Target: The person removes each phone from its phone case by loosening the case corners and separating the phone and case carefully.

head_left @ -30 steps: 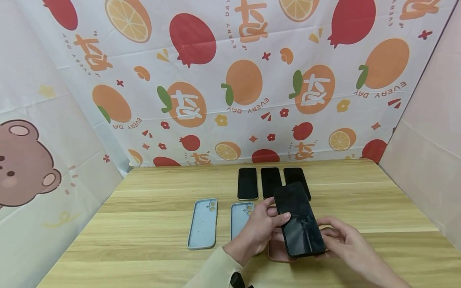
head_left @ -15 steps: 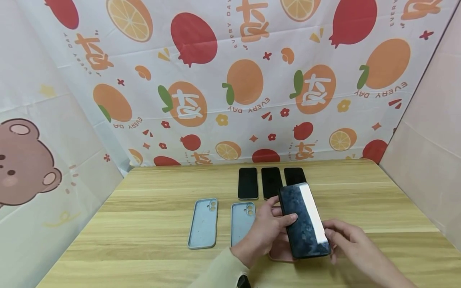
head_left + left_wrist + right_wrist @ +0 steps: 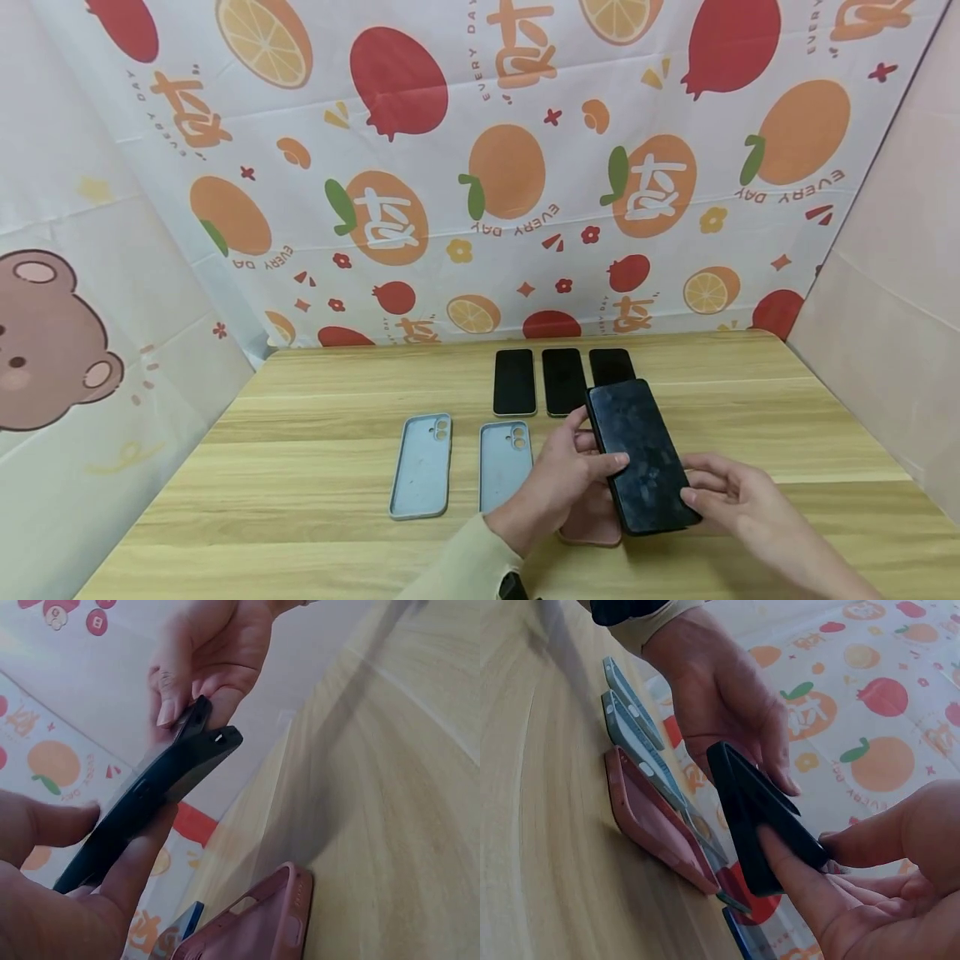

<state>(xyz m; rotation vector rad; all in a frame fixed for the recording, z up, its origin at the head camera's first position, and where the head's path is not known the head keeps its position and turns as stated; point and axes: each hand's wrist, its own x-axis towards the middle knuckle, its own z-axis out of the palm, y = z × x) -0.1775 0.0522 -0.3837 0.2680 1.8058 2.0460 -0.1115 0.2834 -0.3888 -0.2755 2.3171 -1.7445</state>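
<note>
In the head view, my left hand (image 3: pixel 553 477) grips a black phone (image 3: pixel 643 454) by its left edge, thumb on the dark screen. At its lower right corner, my right hand (image 3: pixel 729 498) pinches it between thumb and fingers. A dark phone case (image 3: pixel 180 769) is on it; in the left wrist view, case and phone stand apart at the end by the right hand. Right wrist view also shows the phone tilted within the dark case (image 3: pixel 739 817). Below, partly covered, a pink phone case (image 3: pixel 591 518) lies on the table, its hollow side up.
Two light blue phone cases (image 3: pixel 422 467) lie left of the pink one, the nearer partly behind my left hand. Three dark phones (image 3: pixel 515 382) lie in a row at the back of the wooden table (image 3: pixel 300 467). A fruit-print cloth (image 3: pixel 465 275) hangs behind.
The phone has moved slightly right with both hands, uncovering more of the pink case. Its screen tilt changed; the bright reflection of half a second ago is gone. My right hand's fingers have shifted along its edge.
</note>
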